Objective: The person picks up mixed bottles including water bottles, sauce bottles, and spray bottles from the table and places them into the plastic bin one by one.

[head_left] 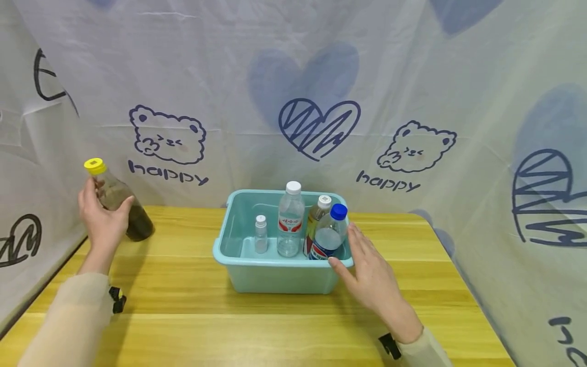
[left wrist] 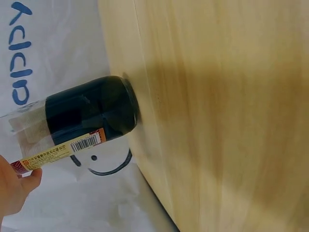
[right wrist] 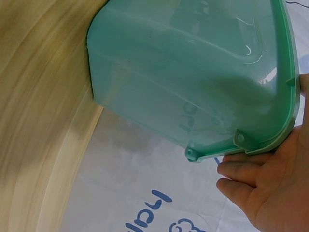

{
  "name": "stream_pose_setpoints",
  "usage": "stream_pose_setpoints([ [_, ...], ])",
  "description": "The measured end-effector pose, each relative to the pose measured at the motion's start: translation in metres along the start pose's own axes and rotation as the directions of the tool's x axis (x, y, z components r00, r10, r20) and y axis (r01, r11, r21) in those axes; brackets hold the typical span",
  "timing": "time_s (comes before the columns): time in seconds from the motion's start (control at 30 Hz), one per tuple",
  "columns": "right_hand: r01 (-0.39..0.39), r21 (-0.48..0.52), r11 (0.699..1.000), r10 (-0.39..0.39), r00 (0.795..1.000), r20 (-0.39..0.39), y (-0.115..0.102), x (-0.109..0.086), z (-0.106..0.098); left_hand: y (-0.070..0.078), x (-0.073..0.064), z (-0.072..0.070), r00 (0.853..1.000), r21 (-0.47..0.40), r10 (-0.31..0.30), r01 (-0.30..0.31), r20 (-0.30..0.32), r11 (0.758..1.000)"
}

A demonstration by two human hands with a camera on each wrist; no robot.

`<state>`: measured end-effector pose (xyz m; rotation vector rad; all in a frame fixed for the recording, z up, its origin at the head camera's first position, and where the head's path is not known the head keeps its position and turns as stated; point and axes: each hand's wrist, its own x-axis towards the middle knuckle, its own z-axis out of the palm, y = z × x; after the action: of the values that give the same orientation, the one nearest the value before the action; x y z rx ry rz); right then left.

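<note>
At the left of the head view my left hand (head_left: 103, 214) grips a large clear bottle (head_left: 139, 221) of dark liquid with a yellow cap. The left wrist view shows the barcode label on this bottle (left wrist: 91, 108); its base is at the table's back edge, and I cannot tell if it touches. My right hand (head_left: 371, 275) rests against the right rim of a teal plastic basin (head_left: 284, 279), fingers fairly straight. Inside the basin stand a small white-capped bottle (head_left: 261, 237), a clear white-capped bottle (head_left: 290, 239), a bottle with a yellowish label (head_left: 314, 216) and a blue-capped bottle (head_left: 328, 237).
The basin sits on a wooden table (head_left: 183, 316) near its back edge. Behind and at both sides hangs a pale cloth (head_left: 229, 76) printed with hearts and bears. In the right wrist view the basin's outer wall (right wrist: 183, 72) fills the upper part.
</note>
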<state>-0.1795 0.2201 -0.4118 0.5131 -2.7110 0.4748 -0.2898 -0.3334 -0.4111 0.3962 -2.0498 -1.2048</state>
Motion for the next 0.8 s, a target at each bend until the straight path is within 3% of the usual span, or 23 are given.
stream_pose_setpoints([
  [0.3, -0.001, 0.002, 1.000, 0.001, 1.000, -0.004, 0.000, 0.000, 0.001, 0.017, -0.023, -0.008, 0.994, -0.066, 0.085, -0.089, -0.066, 0.994],
  [0.43, -0.003, 0.005, 1.000, 0.003, 1.000, -0.001, 0.000, 0.000, 0.001, 0.030, -0.034, -0.008, 0.980, -0.081, 0.168, -0.178, -0.110, 0.981],
  [0.53, -0.005, 0.009, 1.000, 0.005, 1.000, -0.002, 0.001, -0.001, 0.001, 0.042, -0.042, -0.007, 0.964, -0.118, 0.224, -0.241, -0.141, 0.963],
  [0.8, -0.006, 0.011, 1.000, 0.006, 1.000, -0.003, 0.001, 0.000, 0.002, 0.089, -0.071, -0.008, 0.941, -0.261, 0.268, -0.317, -0.207, 0.912],
])
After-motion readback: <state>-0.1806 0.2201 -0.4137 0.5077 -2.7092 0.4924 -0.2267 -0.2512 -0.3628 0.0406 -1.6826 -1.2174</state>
